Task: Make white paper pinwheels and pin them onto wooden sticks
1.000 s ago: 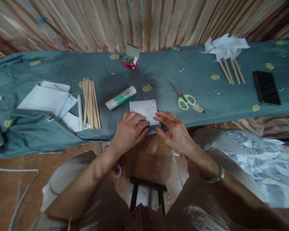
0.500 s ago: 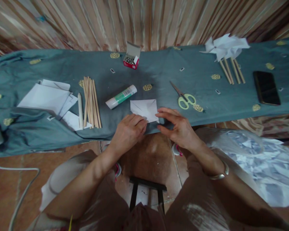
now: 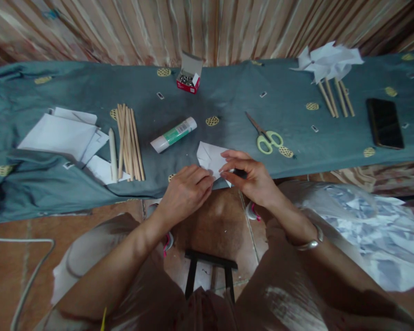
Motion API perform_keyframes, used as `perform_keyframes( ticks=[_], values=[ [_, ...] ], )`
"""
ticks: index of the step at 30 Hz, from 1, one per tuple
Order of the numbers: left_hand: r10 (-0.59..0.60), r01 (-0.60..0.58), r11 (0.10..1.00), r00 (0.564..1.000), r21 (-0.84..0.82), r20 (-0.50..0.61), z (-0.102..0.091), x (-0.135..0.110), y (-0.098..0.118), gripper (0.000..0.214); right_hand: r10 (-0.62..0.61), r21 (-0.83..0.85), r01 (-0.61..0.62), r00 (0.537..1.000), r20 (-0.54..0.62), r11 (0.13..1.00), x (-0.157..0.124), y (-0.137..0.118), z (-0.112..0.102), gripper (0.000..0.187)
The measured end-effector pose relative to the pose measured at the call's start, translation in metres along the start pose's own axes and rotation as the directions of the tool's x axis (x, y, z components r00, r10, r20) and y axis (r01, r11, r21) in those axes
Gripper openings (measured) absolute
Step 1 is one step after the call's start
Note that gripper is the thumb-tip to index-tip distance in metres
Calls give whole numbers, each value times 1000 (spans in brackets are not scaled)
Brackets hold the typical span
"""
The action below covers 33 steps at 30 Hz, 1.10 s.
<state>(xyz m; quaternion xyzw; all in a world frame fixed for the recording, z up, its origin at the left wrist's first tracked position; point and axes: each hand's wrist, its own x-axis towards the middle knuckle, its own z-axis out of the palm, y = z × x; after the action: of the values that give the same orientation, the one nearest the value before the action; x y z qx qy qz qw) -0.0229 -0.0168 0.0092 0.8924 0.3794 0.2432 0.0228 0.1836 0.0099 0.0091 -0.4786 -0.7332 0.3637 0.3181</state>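
A small piece of white paper with cut or crease lines lies tilted at the near edge of the cloth-covered table, between my hands. My left hand has its fingers curled and pressed together on the paper's lower left edge. On the paper's right side, my right hand pinches it between thumb and fingers. Just behind the paper lies a glue stick with a green label. Scissors with pale green handles rest to the right, blades pointing away from me.
Wooden sticks, a white pencil-like rod and a stack of paper sheets lie at left. A red box of metal pins stands open behind. Paper pinwheels and a black phone are at right. A plastic bag of paper pieces sits below.
The white paper has turned clockwise between my hands. My right hand has moved slightly left and its fingers have closed onto the paper. The left hand stays at the paper's near edge.
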Motion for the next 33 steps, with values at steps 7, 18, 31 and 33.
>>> perform_keyframes(
  ticks=[7, 18, 31, 33],
  values=[
    [-51, 51, 999, 999, -15, -4, 2, -1, 1, 15, -23, -83, 19, 999, -49, 996, 6, 0, 7, 5],
    [-8, 8, 1000, 1000, 3, 27, 0, 1, 1, 17, -43, -166, 30, 996, -72, 986, 8, 0, 13, 9],
    [-26, 27, 999, 1000, -27, 16, 2, 2, 1, 18, -35, -202, 18, 996, -81, 979, 10, -1, 14, 7],
    [-27, 27, 999, 999, -22, 20, 2, 2, 1, 17, -33, -195, 16, 996, -84, 981, 10, -1, 14, 7]
  ],
)
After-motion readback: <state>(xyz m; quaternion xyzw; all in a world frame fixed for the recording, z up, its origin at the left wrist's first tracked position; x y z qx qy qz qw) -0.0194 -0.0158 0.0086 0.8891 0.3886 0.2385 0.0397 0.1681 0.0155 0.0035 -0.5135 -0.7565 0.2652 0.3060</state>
